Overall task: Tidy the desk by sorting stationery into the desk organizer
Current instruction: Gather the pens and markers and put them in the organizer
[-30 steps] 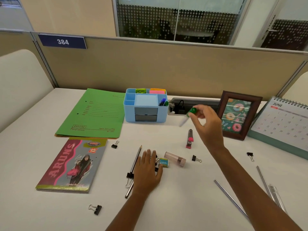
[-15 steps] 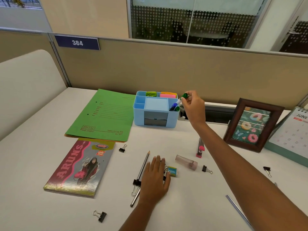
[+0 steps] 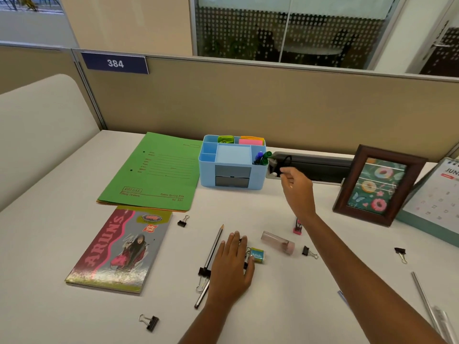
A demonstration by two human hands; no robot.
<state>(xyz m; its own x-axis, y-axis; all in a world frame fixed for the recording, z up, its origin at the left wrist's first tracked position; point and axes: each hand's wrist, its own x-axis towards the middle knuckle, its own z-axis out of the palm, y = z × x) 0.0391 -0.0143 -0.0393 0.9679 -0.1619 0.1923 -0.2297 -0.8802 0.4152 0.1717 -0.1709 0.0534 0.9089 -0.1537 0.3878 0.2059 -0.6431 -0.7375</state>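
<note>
Two bare hands work over a desk. The right hand (image 3: 296, 186), loosely curled and empty, hovers at 3 o'clock of the blue desk organizer (image 3: 207, 176), whose right compartment holds a green-capped pen (image 3: 267, 155). The left hand (image 3: 231, 266) lies flat at 6 o'clock, probably steadying loose binder clips (image 3: 203, 271).

Single wide-angle view from head height, above and on near side of desk organizer (image 3: 207, 173), facing forward and down, moderately near.
</note>
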